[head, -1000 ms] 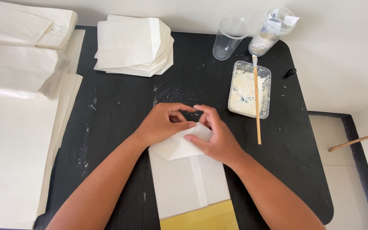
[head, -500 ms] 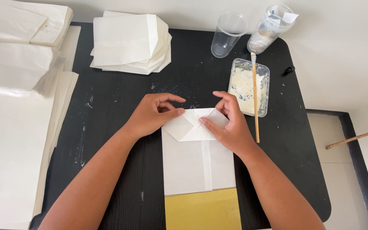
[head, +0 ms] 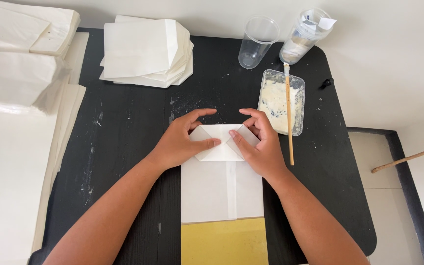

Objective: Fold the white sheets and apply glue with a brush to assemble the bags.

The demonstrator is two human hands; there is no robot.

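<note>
On a black tabletop point(head: 123, 127), the left hand point(head: 180, 142) and right hand point(head: 258, 145) press flat, fingers spread, on the folded end of a white paper bag point(head: 219, 189); uneven pressure could skew the crease, or the nearby glue tray point(head: 281, 100) smear it.

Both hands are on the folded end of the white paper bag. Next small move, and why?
Probably press the creases flat: the left hand and right hand both rest on the folded end of the paper bag, where the corner flaps form angled folds. The brush lies untouched across the paste tray.
</note>
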